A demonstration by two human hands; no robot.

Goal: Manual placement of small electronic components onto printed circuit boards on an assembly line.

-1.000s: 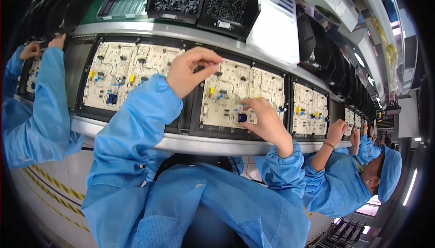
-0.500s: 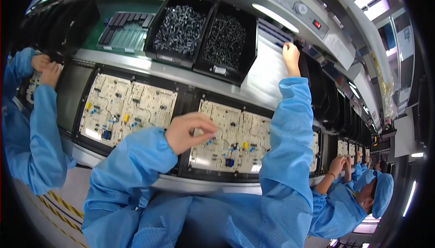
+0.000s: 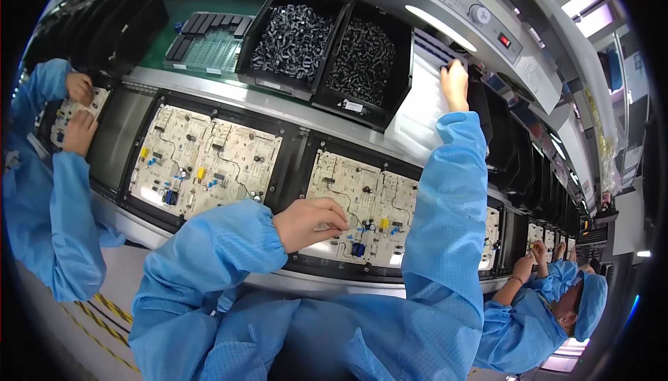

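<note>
My left hand [image 3: 309, 224] hovers low over the left part of a cream circuit board panel [image 3: 330, 172] in a black frame. Its thumb and fingertips are pinched together; whatever they may hold is too small to make out. Yellow, blue and black components stand on that panel close to the fingertips. My right arm reaches far forward, and my right hand [image 3: 455, 85] is at the far end of a white tray [image 3: 414, 113], beside dark strips [image 3: 435, 50]. Its fingers are bent closed, and what lies between them is hidden.
Two black bins, one of dark shiny parts [image 3: 292, 41] and one of small black parts [image 3: 363, 61], stand beyond the line. Another framed panel [image 3: 209, 151] lies to the left. Black bins [image 3: 501, 127] line the right. Co-workers' hands [image 3: 80, 113] work at both sides.
My left hand has come down closer to the panel and slightly right, its fingers flatter. My right hand stays by the dark strips. The whole view has shifted a little.
</note>
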